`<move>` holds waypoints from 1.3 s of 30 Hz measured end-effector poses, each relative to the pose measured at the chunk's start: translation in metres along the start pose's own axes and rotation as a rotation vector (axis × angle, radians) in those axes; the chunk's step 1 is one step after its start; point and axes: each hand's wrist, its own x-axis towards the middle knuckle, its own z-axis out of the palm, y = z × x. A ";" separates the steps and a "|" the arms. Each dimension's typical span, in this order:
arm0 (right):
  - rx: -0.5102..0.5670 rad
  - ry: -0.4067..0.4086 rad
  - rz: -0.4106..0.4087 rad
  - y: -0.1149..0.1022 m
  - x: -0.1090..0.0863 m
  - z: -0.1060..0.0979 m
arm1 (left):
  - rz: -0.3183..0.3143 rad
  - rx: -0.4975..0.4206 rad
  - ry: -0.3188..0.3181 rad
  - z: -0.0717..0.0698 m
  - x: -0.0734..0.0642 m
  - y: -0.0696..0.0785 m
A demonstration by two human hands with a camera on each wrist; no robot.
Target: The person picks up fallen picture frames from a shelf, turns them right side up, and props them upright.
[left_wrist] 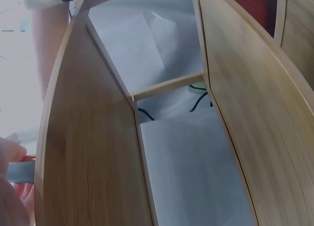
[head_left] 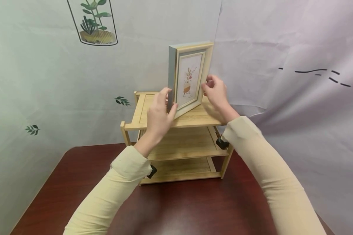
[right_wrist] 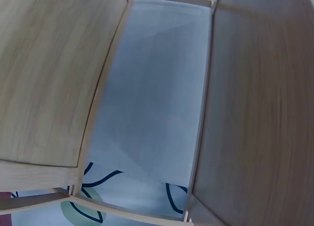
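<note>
A picture frame [head_left: 189, 75] with a pale front, grey-blue side and a potted-plant print stands upright, angled, on the top board of a small wooden shelf [head_left: 191, 121]. My left hand [head_left: 159, 112] grips its lower left edge, thumb at the front and fingers along the side. At the right edge, my right hand [head_left: 216, 91] pinches the frame with bent fingers. In the left wrist view, part of the left hand [left_wrist: 12, 186] shows around the grey-blue frame edge [left_wrist: 20, 172], beyond the top board. The right wrist view shows only shelf boards [right_wrist: 260, 108], with the hand out of sight.
Two lower boards [head_left: 185, 143] lie beneath the top one. The shelf stands on a dark red table [head_left: 176, 202]. Pale cloth [head_left: 141, 58] with printed plants hangs behind and at both sides, close to the shelf's back.
</note>
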 end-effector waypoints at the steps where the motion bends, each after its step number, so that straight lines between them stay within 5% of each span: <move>1: 0.011 -0.008 0.013 0.000 0.001 0.000 | 0.001 0.008 0.006 0.001 -0.001 0.002; 12: 0.075 -0.084 0.079 -0.001 0.011 0.003 | 0.004 0.038 0.085 0.014 -0.004 0.016; 19: 0.106 -0.039 0.055 -0.001 0.013 0.001 | 0.014 0.038 0.106 0.017 -0.004 0.014; 26: 0.351 0.245 -0.156 -0.027 0.011 -0.007 | 0.019 0.040 0.113 0.016 -0.005 0.014; 30: 0.418 0.253 -0.283 -0.055 0.005 -0.012 | 0.019 0.037 0.112 0.016 -0.005 0.014; 39: 0.036 -0.005 -0.436 -0.108 -0.017 -0.015 | 0.029 0.037 0.101 0.015 -0.005 0.014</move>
